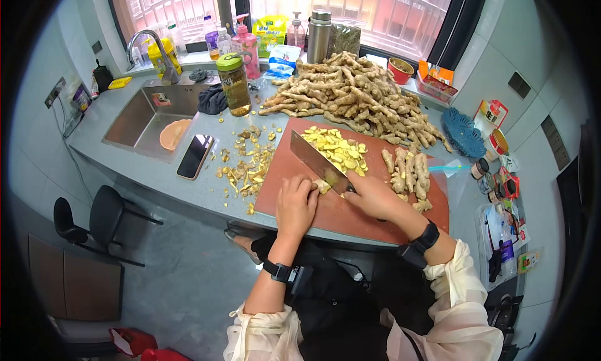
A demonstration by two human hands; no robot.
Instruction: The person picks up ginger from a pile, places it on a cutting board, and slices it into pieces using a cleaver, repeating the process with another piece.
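My right hand (pixel 374 198) is closed round the handle of a cleaver (pixel 313 159), its broad blade slanting up to the left over the cutting board. Under the blade's near end lies a piece of ginger (pixel 322 186), pressed by the curled fingers of my left hand (pixel 296 206). Just beyond the blade, a heap of yellow ginger slices (pixel 341 149) rests on the reddish-brown cutting board (pixel 282 192). Several whole ginger roots (pixel 410 172) lie on the board's right side.
A large pile of ginger (pixel 357 92) covers the counter behind the board. Peel scraps (pixel 247 164) and a phone (pixel 195 156) lie to the left, beside the sink (pixel 125 126). A green-lidded bottle (pixel 233 89) stands behind them; a blue dish (pixel 463 132) and small jars (pixel 485 181) are at right.
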